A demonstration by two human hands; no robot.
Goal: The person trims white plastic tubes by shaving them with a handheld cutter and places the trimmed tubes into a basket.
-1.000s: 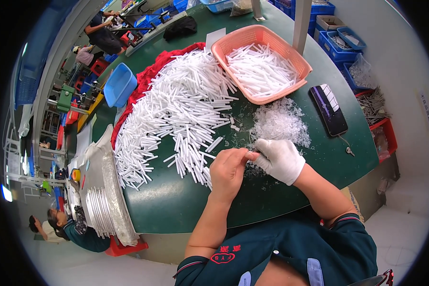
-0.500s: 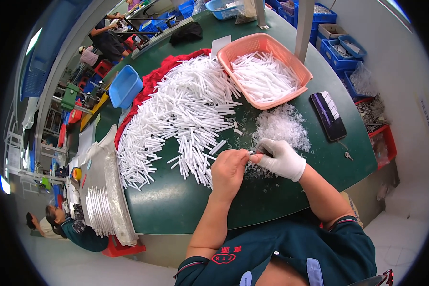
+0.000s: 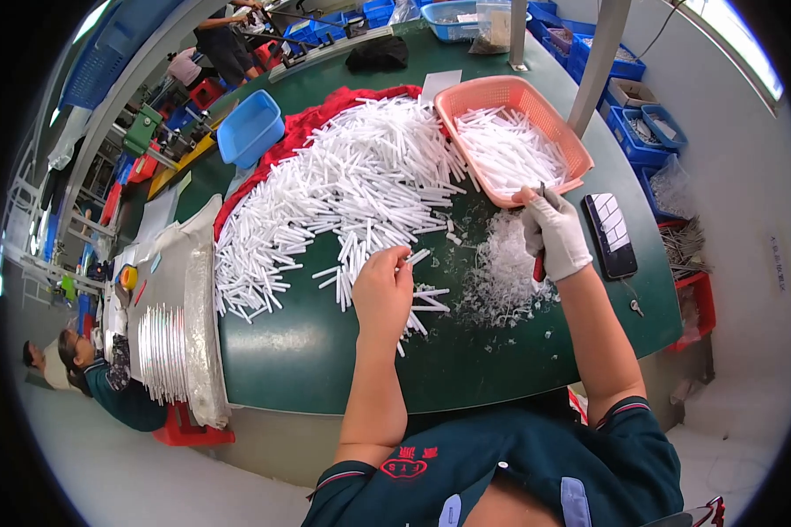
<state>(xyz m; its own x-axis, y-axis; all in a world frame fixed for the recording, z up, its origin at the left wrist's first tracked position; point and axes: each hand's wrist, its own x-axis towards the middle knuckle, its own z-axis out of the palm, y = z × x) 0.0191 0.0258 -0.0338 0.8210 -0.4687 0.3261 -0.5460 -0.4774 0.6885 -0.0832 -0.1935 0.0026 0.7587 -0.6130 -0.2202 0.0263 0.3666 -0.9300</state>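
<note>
My left hand [image 3: 382, 285], bare, is at the near edge of a large pile of white plastic tubes [image 3: 351, 176]. Its fingers are bent and pressed together beside a few loose tubes; what they hold, if anything, is hidden. My right hand [image 3: 561, 235] wears a white glove with bare fingertips. It is closed on a small red-handled tool [image 3: 539, 266] with a dark tip, whose exact kind I cannot make out. That hand is at the near rim of a pink plastic basket [image 3: 580, 167] part-filled with white tubes. Below it lies a heap of clear plastic scraps [image 3: 501, 281].
A dark phone [image 3: 611, 235] with a key lies right of my right hand. Beyond the pile are a red cloth [image 3: 312, 119] and a blue basin [image 3: 250, 129]. Stacked tubes [image 3: 162, 351] lie on the left, near a seated person [image 3: 119, 386]. A metal post [image 3: 599, 70] rises behind the basket.
My hands were together above the scraps and have parted. The left moved left to the loose tubes; the right rose to the basket's rim. The view has shifted slightly.
</note>
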